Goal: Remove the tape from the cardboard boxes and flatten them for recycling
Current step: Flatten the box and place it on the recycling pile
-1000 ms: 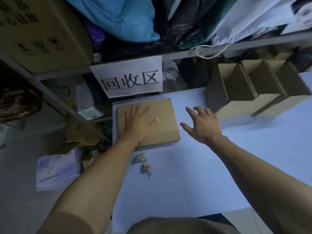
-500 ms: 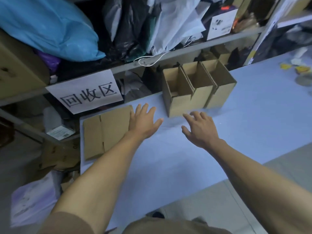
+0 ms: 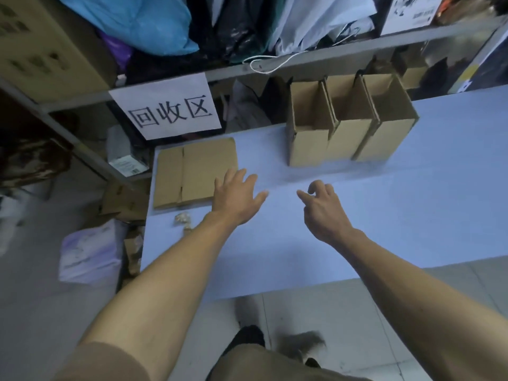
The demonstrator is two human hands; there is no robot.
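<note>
Brown boxes [image 3: 349, 138], pale-blue table [image 3: 412, 215]

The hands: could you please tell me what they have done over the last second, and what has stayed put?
The left hand lifted off the flattened box and drew back past its right edge. The right hand, open before, now hangs with fingers loosely curled, holding nothing. The flattened box, tape scraps and three upright boxes stayed put on the table.

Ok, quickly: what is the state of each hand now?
Left hand: open, fingers spread, holding nothing.
Right hand: open, fingers loosely curled, holding nothing.
</note>
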